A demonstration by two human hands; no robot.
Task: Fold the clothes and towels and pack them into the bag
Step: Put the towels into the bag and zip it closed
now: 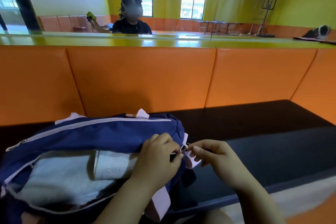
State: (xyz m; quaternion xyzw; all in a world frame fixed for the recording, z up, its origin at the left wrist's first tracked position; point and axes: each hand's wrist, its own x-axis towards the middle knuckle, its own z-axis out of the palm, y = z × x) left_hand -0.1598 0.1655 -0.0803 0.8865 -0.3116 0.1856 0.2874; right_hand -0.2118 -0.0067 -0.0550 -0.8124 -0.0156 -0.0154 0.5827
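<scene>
The left hand (160, 156) has its fingers curled tight, pinching the right end of a navy blue bag (91, 136) beside its zip. Just right of it, the right hand (215, 156) pinches the small zip pull (184, 148) between thumb and forefinger. The two hands almost touch at that spot.

At the far left, the bag lies on its side on a dark bench seat (263, 132), with its main opening unzipped and gaping toward the camera. A folded white towel (60, 176) fills the left of the opening, and a rolled white towel (114, 165) lies just to its right, partly under the left wrist. A white strap (161, 200) hangs from the bag below the left forearm. To the right of the hands the seat runs on toward the corner. Behind everything stands an orange padded backrest (145, 78), with a mirror (236, 5) above it.
</scene>
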